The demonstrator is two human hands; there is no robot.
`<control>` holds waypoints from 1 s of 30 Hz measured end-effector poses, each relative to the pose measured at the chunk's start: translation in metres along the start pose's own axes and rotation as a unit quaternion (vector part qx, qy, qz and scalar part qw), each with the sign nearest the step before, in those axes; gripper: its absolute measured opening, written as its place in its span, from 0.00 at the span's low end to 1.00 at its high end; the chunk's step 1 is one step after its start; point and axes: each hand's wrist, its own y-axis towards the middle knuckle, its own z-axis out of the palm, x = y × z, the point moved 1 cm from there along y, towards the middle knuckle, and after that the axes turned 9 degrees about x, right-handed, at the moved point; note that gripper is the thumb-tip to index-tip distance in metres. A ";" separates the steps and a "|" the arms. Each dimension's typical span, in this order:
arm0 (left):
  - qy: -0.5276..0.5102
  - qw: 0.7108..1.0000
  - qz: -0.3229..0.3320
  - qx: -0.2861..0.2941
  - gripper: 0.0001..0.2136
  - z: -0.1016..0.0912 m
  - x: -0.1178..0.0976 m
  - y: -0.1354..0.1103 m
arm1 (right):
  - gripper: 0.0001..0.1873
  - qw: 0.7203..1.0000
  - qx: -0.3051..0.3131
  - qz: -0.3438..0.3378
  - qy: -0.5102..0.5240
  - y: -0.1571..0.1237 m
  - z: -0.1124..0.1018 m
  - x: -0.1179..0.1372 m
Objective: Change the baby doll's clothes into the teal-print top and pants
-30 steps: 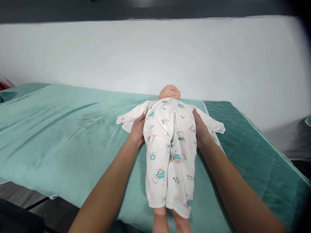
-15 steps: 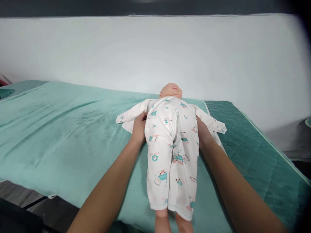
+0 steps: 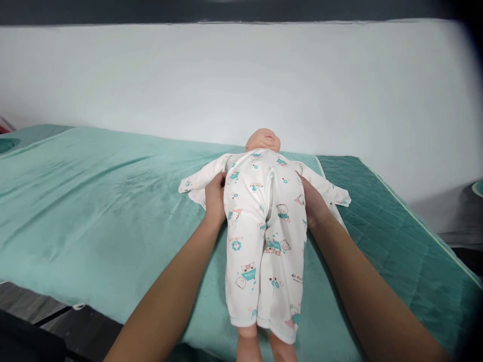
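Observation:
A baby doll [image 3: 263, 140] lies on its back with its head away from me and its bare lower legs towards me. It has on white printed baby trousers [image 3: 245, 241], which reach high up over its chest. A white long-sleeved top [image 3: 206, 176] shows beneath, its sleeves spread to both sides. My left hand [image 3: 216, 198] is closed at the left side of the trousers near the waist, its fingertips hidden by the cloth. At the opposite side my right hand [image 3: 314, 203] grips the trousers, most of its fingers hidden behind them.
Under the doll spreads a light green sheet [image 3: 94, 216] with some creases. A darker green quilted cover [image 3: 396, 241] shows on the right. Behind the bed rises a white wall [image 3: 169, 80]. A dark object [image 3: 30, 332] stands at the lower left, by the wood-look floor [image 3: 22, 299].
The doll and trousers sit slightly further left in view. My right hand has shifted slightly up and left along the trousers; my left hand stays at its side.

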 end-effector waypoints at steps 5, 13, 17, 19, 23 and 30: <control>0.084 0.992 0.092 -0.023 0.10 0.000 -0.001 -0.001 | 0.24 1.000 0.022 0.004 0.012 0.003 -0.001 -0.002; 0.193 0.972 0.130 -0.016 0.14 -0.005 -0.004 -0.001 | 0.22 1.000 0.008 0.010 0.007 0.000 -0.002 0.000; 0.403 0.897 0.164 -0.072 0.16 -0.015 -0.001 0.006 | 0.21 1.000 0.004 -0.001 0.004 0.000 -0.002 0.001; 0.446 0.878 0.168 -0.052 0.18 -0.018 0.001 0.010 | 0.21 1.000 -0.010 -0.002 -0.004 0.000 -0.002 0.002; 0.465 0.875 0.136 0.000 0.19 -0.017 0.003 0.013 | 0.19 1.000 -0.028 0.005 -0.004 0.001 -0.001 0.002; 0.512 0.850 0.117 -0.028 0.15 -0.015 0.003 0.019 | 0.16 0.999 -0.042 0.003 -0.005 0.003 -0.004 0.001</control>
